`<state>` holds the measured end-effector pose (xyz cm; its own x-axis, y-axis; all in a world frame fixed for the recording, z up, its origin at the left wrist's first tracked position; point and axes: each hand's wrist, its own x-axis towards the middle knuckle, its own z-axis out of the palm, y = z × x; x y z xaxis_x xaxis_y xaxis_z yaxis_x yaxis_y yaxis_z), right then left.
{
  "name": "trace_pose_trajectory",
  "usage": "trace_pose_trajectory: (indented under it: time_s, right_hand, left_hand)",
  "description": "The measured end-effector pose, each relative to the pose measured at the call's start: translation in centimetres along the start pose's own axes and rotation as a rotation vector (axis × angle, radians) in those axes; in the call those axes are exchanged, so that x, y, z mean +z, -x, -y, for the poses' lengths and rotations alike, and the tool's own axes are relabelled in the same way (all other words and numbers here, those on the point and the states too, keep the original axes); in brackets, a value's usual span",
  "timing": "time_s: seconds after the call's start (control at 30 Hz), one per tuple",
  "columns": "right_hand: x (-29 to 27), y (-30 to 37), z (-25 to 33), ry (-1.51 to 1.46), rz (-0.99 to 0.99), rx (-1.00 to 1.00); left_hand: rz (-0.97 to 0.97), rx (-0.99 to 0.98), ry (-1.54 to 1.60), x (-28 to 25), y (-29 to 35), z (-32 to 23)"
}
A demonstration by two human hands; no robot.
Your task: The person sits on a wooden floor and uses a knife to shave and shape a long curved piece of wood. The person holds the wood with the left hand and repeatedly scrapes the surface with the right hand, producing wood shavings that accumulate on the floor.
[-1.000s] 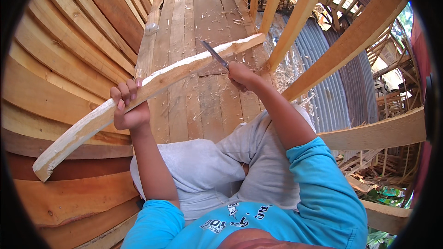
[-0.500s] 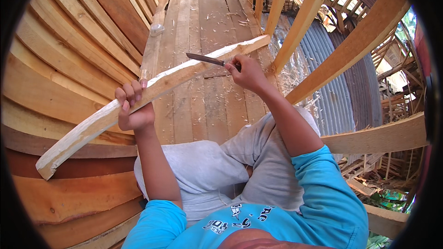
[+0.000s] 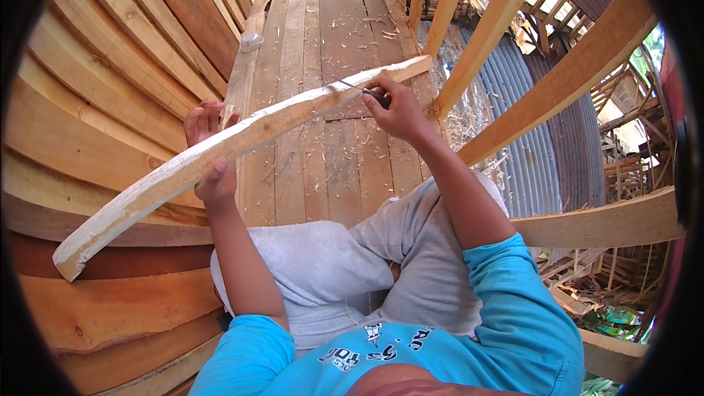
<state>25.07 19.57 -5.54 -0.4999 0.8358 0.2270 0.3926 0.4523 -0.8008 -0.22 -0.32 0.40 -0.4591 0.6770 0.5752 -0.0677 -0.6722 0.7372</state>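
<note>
A long, slightly bent piece of wood [image 3: 279, 128] slants across in front of me, from low at the left to higher at the right. Its upper face is pale and freshly cut, its near side browner. My left hand [image 3: 218, 185] cradles it left of the middle, thumb on the near side and loosened fingers rising behind. In my closed right hand [image 3: 400, 111] is a knife [image 3: 350, 86], its thin blade pointing left at the wood's upper edge. The blade is seen nearly edge-on; my fingers cover most of the handle.
Plank floor [image 3: 334, 169] strewn with shavings stretches ahead. Overlapping boards form a wall [image 3: 110, 81] at the left. Wooden slats [image 3: 557, 81] stand at the right, with corrugated metal sheeting [image 3: 513, 117] beyond. A small clear object [image 3: 251, 42] lies by the wall.
My left fingers have loosened from around the wood and lifted behind it. The knife blade has turned from broadside to nearly edge-on, and my right hand has shifted slightly right.
</note>
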Motion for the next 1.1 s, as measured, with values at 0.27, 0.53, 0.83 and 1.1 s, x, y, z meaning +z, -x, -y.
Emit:
trace_pose_trajectory:
  time_s: [0.27, 0.53, 0.83, 1.1]
  right_hand:
    - [0.4, 0.4, 2.3, 0.072, -0.04, -0.051]
    - [1.1, 0.4, 0.7, -0.222, 0.237, 0.045]
    - [1.0, 2.0, 3.7, -0.244, 0.326, -0.26]
    - [0.7, 3.4, 6.6, -0.17, 0.244, -0.517]
  left_hand:
    - [0.327, -0.773, -0.523, -5.6, 1.3, -2.2]
    - [0.93, -0.833, -0.1, 3.1, 0.9, 0.3]
    - [0.142, -0.4, -0.008, 8.4, 2.1, 3.5]
    - [0.201, -0.215, -0.009, 7.7, 2.9, 5.3]
